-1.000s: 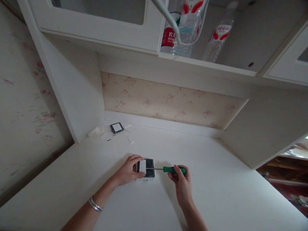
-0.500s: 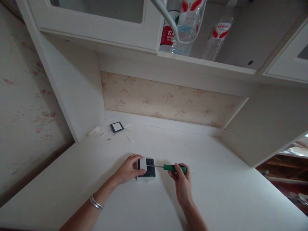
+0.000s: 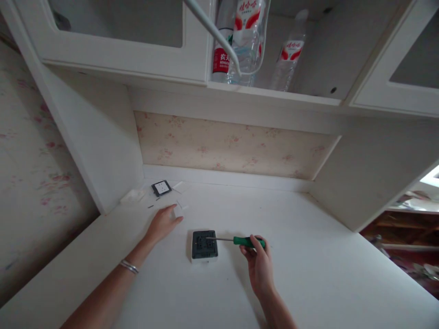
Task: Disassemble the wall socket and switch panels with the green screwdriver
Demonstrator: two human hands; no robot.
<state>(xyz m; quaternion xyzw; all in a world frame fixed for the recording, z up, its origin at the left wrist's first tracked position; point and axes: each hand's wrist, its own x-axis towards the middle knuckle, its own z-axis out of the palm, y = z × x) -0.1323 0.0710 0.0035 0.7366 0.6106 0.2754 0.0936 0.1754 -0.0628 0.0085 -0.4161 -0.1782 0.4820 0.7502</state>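
My right hand (image 3: 258, 253) is wrapped around the green handle of a screwdriver (image 3: 243, 241). Its shaft points left, and the tip reaches over a black wall switch frame (image 3: 205, 246) seated on a white box. The frame's dark inner parts are exposed. Farther back and to the left, my left hand (image 3: 163, 224) pinches a small white switch cover (image 3: 178, 211) between thumb and fingers, at or just above the desk. Whether the screwdriver tip touches the frame I cannot tell.
A wall socket (image 3: 161, 188) with a black rim lies at the back left. Near it are a white plastic strip (image 3: 178, 186), small dark bits (image 3: 151, 206) and a crumpled clear wrapper (image 3: 132, 196). Bottles (image 3: 289, 57) stand on the shelf above.
My left hand has moved back and left from the switch frame, taking the white cover off it. My right hand and the screwdriver have barely moved.
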